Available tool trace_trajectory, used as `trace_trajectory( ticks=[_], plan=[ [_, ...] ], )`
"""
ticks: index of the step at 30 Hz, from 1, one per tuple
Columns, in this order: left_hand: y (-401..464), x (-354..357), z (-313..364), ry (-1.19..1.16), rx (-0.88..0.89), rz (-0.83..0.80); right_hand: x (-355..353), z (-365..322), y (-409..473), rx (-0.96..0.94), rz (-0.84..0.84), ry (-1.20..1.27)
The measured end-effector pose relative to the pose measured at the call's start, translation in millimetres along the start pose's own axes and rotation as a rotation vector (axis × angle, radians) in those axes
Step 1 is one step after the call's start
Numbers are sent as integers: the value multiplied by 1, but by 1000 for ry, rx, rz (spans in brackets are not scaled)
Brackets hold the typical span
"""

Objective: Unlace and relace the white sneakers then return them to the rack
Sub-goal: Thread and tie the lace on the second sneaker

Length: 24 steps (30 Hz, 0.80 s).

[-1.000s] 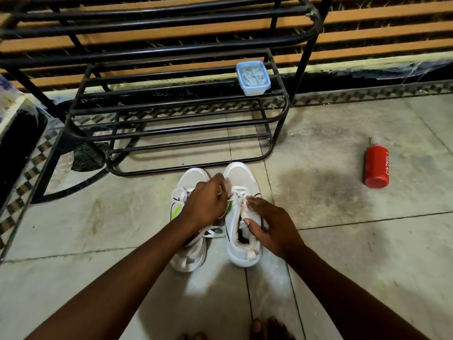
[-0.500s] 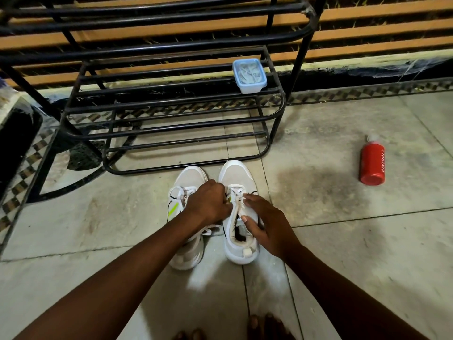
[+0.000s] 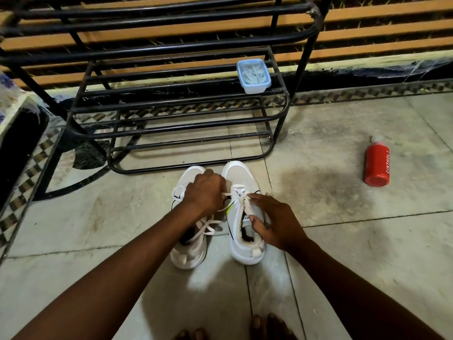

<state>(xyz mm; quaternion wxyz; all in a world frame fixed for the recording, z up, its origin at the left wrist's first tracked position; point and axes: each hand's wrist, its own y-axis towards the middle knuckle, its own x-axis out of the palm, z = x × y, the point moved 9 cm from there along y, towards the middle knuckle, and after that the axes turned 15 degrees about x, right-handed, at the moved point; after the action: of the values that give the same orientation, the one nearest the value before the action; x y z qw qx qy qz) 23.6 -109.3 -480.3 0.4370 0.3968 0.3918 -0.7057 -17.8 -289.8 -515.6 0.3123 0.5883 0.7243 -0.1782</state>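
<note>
On the tiled floor (image 3: 343, 241), just in front of the black metal rack (image 3: 171, 133), the two white sneakers (image 3: 242, 217) are stood side by side, toes toward the rack. The grip of the left hand (image 3: 204, 191) is clenched on a lace (image 3: 226, 195) drawn out sideways from the right-hand sneaker, whose upper eyelets are still crossed with lacing. The right hand (image 3: 274, 222) is held against that shoe's collar, thumb and fingers pinched on its rim and tongue to steady it.

A risk is judged here: if the lace is pulled hard while the steadying hold is loose, the shoe could be dragged or tipped toward the left hand, or the lace could be snagged in an eyelet. The loose laces of the other sneaker (image 3: 188, 231), trailing under the left wrist, could be caught up and tangled.

Both shoes are seen as clean white, with a green flash on the side and dark openings at the collar.
</note>
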Motion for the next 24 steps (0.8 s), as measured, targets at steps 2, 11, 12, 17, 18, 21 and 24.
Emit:
trace_trajectory(
  ticks=[2, 11, 12, 17, 18, 21, 24],
  plan=[
    [2, -14, -4, 2, -4, 19, -5, -3, 0, -10, 2, 45],
    [-5, -66, 10, -390, 80, 318, -9, -7, 2, -31, 38, 40],
    [-7, -72, 15, -438, 110, 338, -10, -7, 2, -22, 34, 49],
    [-13, -91, 36, -478, 254, 359, -25, -31, 11, 12, 87, 208],
    [-14, -95, 40, -488, 278, 369, -28, -38, 19, 53, 85, 242],
    [-15, -106, 48, -527, 336, 404, -28, -62, 46, 229, -27, 540],
    [-14, -115, 39, -548, 341, 463, -39, -85, 64, 248, -42, 735]
  ],
)
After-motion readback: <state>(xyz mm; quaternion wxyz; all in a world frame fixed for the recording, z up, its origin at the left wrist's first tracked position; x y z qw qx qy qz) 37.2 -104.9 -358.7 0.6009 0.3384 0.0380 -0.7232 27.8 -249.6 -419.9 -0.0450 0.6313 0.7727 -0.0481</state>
